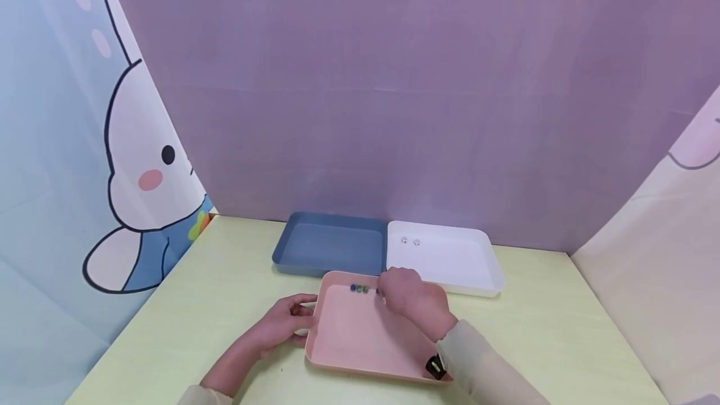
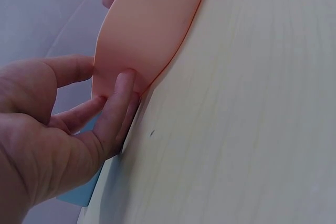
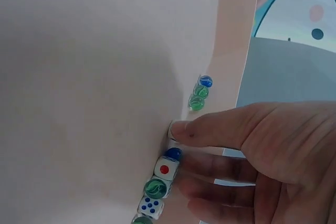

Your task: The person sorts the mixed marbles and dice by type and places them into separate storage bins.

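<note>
A pink tray (image 1: 371, 336) lies on the table. My left hand (image 1: 287, 325) is at its left side, extended fingertips against the outer wall and rim in the left wrist view. Over the tray's far wall, my right hand (image 1: 407, 297) pinches a white die (image 3: 171, 131), mostly covered by the thumb. Close to that die runs a row: a blue marble (image 3: 173, 153), a die with a red dot (image 3: 165, 169), a green marble (image 3: 155, 188), a die with blue dots (image 3: 151, 206) and another green marble (image 3: 142, 219). Farther along sit a blue marble (image 3: 206, 81) and two green marbles (image 3: 201, 92).
Behind the pink tray stand a dark blue tray (image 1: 334, 245) and a white tray (image 1: 455, 261), side by side. Two dice (image 1: 410, 241) lie in the white one. A purple curtain (image 1: 394, 80) closes off the table's back edge, with printed cloth at both sides.
</note>
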A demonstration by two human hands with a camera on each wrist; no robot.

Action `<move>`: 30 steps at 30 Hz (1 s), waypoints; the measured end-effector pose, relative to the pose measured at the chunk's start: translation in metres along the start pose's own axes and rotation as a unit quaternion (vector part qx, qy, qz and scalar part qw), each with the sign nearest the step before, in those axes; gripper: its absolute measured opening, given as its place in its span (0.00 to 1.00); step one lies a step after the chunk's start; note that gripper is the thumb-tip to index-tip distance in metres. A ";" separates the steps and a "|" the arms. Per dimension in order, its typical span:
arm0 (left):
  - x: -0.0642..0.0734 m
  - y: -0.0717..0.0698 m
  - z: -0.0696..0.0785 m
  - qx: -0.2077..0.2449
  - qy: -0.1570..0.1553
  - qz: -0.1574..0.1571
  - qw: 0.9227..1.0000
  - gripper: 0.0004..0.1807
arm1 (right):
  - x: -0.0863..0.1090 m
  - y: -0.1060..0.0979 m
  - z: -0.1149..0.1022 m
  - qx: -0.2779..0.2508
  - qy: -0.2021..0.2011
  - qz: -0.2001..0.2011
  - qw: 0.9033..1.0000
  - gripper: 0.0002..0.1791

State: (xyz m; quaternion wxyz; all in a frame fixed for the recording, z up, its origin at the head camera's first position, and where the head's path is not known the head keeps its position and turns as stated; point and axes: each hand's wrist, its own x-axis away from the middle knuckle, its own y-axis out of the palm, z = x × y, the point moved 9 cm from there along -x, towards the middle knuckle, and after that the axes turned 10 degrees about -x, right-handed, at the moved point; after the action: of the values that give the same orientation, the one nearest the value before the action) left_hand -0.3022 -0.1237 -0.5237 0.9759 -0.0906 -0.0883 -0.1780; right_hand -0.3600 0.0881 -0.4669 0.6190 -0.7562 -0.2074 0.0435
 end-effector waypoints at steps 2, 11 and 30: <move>-0.001 0.001 0.000 0.003 -0.001 -0.003 1.000 0.33 | 0.000 -0.001 -0.003 0.002 -0.021 0.004 1.000 0.12; -0.002 0.002 0.000 0.004 0.003 -0.005 1.000 0.33 | -0.001 -0.010 -0.010 -0.036 -0.114 0.029 0.992 0.10; -0.001 0.001 0.000 0.001 0.004 -0.002 1.000 0.33 | 0.007 -0.045 -0.001 -0.230 -0.154 0.040 0.960 0.04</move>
State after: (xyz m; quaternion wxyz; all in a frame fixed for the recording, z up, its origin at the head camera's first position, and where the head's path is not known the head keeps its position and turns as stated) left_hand -0.3027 -0.1224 -0.5241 0.9760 -0.0888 -0.0844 -0.1803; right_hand -0.3654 0.0965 -0.4223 0.3869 -0.8700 -0.2743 0.1350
